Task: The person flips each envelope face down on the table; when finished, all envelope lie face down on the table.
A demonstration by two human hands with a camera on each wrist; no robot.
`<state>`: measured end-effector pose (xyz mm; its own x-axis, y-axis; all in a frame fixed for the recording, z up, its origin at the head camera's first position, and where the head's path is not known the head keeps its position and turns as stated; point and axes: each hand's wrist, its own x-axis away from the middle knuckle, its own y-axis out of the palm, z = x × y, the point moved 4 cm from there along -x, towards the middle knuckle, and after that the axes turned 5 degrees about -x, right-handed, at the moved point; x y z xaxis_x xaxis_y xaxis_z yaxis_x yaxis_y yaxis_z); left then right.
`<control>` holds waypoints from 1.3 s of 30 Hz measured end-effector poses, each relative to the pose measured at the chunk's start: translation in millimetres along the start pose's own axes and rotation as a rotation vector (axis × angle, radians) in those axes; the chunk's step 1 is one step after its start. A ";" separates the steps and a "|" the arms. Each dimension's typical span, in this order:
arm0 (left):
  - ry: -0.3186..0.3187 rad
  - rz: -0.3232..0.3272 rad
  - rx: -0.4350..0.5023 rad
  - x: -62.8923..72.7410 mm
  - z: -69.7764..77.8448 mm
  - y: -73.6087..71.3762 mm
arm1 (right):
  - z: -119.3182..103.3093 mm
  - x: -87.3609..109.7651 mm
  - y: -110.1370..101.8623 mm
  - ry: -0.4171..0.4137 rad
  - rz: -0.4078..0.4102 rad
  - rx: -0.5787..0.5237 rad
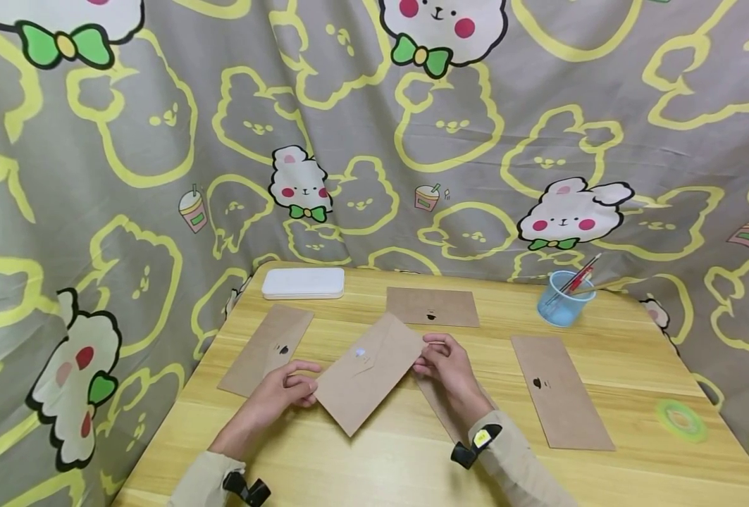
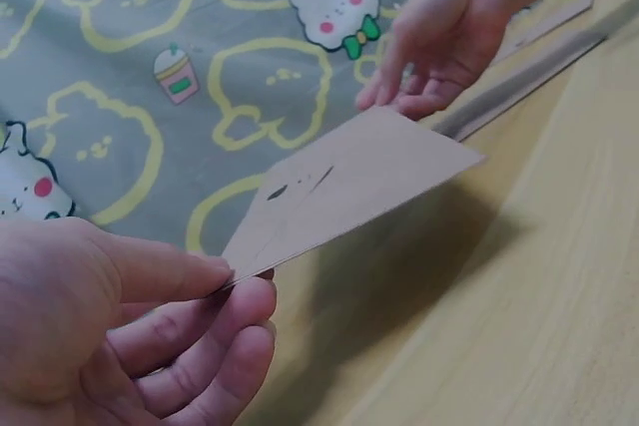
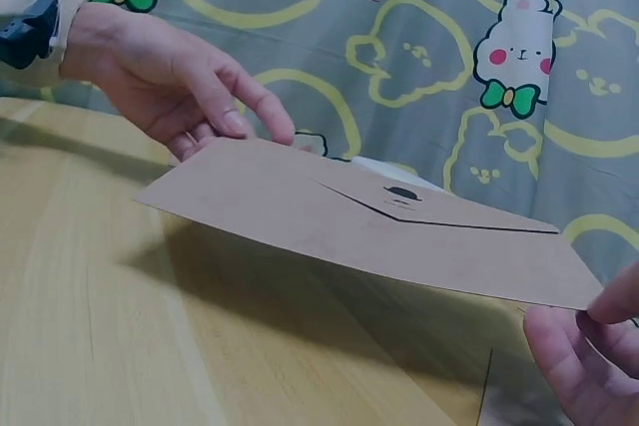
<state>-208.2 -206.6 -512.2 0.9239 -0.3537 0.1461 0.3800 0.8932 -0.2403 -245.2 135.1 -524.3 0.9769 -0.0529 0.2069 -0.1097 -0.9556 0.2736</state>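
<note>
A brown paper envelope (image 1: 369,377) is held tilted above the table between both hands, its flap side facing up with a small dark print. My left hand (image 1: 283,387) pinches its left corner between thumb and fingers, as the left wrist view shows. On the opposite end, my right hand (image 1: 448,370) pinches the right corner, clear in the right wrist view. Under the right hand and forearm lies another brown envelope (image 1: 440,408), partly hidden. Just beyond the left hand a further envelope (image 1: 266,348) rests on the table.
More envelopes lie flat, one at the back (image 1: 433,306) and one at the right (image 1: 562,394). A white case (image 1: 303,282) sits back left. A blue cup (image 1: 564,303) with pens and brushes stands back right, and a greenish ring (image 1: 682,420) lies at far right. A patterned curtain (image 1: 361,127) borders the table.
</note>
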 end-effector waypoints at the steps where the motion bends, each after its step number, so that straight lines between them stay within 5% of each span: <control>1: -0.008 0.011 0.010 -0.1 -1.0 -1.4 | -0.5 0.6 -0.4 0.003 -0.001 0.000; 9: -0.064 0.083 0.104 1.2 -8.1 -11.1 | -0.9 1.3 -7.2 0.036 -0.010 0.006; 23: -0.032 0.107 0.139 0.4 -8.6 -19.2 | -3.4 5.9 -13.2 0.017 -0.048 0.123; 39: -0.021 0.289 0.141 -4.4 -2.0 -31.9 | -9.8 10.9 -9.8 -0.042 -0.084 0.155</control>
<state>-224.3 -234.1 -507.0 0.9909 -0.0756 0.1112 0.0908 0.9861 -0.1393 -235.3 146.7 -515.5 0.9886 0.0201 0.1493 -0.0010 -0.9902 0.1398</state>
